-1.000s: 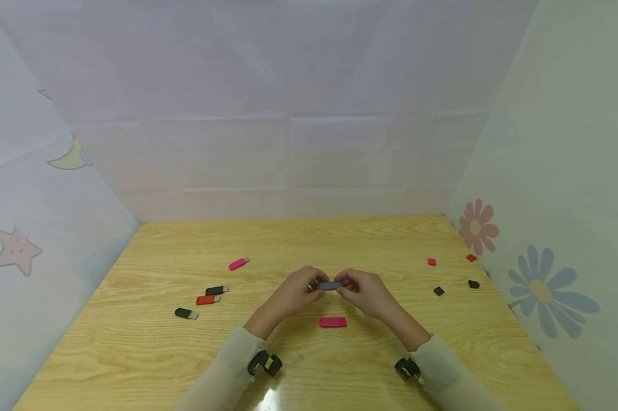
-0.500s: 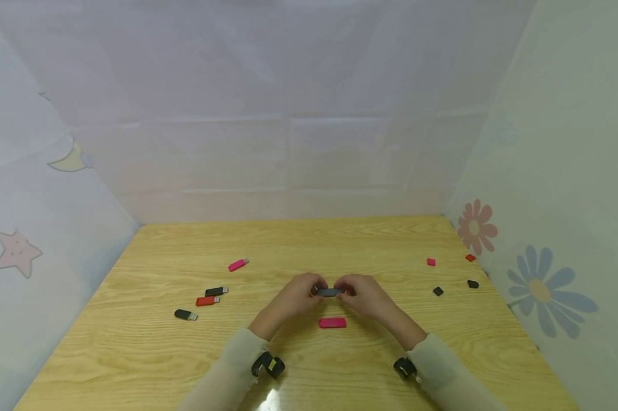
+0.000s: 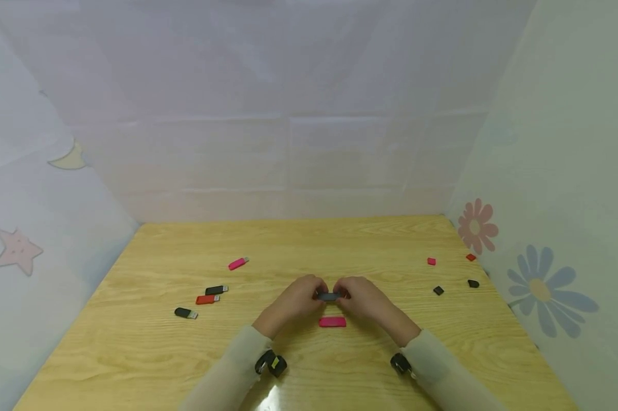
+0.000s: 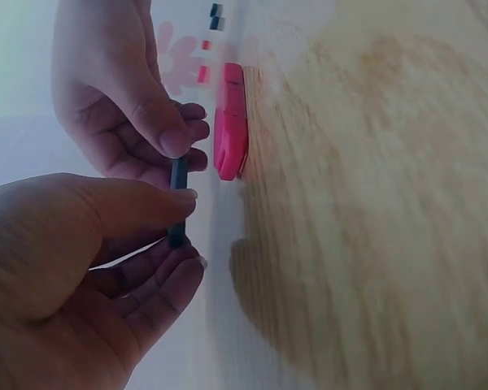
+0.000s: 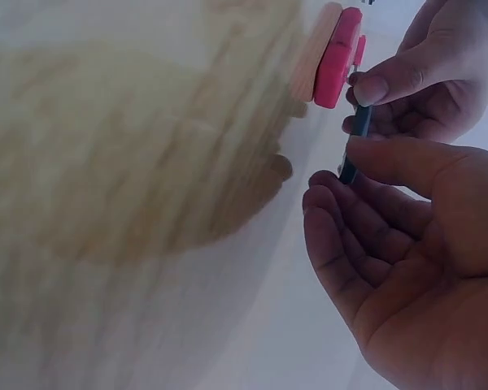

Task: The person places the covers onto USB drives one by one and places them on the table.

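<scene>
Looks like a makeshift booth (image 3: pixel 288 85), wood-grain surface (image 3: pixel 108 342) boxed in by pale sheets (image 3: pixel 571 142) with printed flowers (image 3: pixel 540 289), moon (image 3: pixel 69 159), star (image 3: pixel 18 251).

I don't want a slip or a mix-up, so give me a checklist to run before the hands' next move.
1. Left hand pinches one end of the dark stick: ok.
2. Right hand pinches the other end: ok.
3. Near pink stick out of both hands, lying on the table: ok.
4. Dark stick's cap fully seated: cannot tell; the hands cover its ends.
5. Red stick capped: not ok; its metal plug is bare.
6. Red stick apart from the neighbouring black stick: cannot tell; they nearly meet.
</scene>
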The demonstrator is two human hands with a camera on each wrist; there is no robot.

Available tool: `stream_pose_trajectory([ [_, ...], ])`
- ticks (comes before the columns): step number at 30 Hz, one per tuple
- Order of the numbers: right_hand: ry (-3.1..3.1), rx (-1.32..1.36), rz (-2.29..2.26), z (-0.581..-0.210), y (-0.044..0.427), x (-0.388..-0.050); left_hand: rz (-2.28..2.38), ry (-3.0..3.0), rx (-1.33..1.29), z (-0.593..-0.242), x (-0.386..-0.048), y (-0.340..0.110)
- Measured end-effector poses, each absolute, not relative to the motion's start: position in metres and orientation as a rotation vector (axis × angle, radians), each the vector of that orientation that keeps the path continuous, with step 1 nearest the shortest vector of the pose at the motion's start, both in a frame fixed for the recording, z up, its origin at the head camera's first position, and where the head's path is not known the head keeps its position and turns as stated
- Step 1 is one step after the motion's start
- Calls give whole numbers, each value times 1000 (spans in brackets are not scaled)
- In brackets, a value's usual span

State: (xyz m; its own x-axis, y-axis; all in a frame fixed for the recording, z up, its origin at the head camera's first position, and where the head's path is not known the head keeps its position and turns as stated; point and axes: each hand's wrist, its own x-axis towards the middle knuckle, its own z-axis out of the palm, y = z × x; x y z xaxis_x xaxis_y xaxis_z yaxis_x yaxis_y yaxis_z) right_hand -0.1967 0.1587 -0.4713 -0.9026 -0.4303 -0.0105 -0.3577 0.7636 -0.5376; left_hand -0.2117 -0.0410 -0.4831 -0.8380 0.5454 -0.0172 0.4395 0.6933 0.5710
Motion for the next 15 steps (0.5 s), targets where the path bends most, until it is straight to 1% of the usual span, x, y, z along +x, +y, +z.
stream_pose_trajectory([
  [15, 2836, -608, -614, -468, 151, -199, 723, 2781, 851, -488, -214, -36],
])
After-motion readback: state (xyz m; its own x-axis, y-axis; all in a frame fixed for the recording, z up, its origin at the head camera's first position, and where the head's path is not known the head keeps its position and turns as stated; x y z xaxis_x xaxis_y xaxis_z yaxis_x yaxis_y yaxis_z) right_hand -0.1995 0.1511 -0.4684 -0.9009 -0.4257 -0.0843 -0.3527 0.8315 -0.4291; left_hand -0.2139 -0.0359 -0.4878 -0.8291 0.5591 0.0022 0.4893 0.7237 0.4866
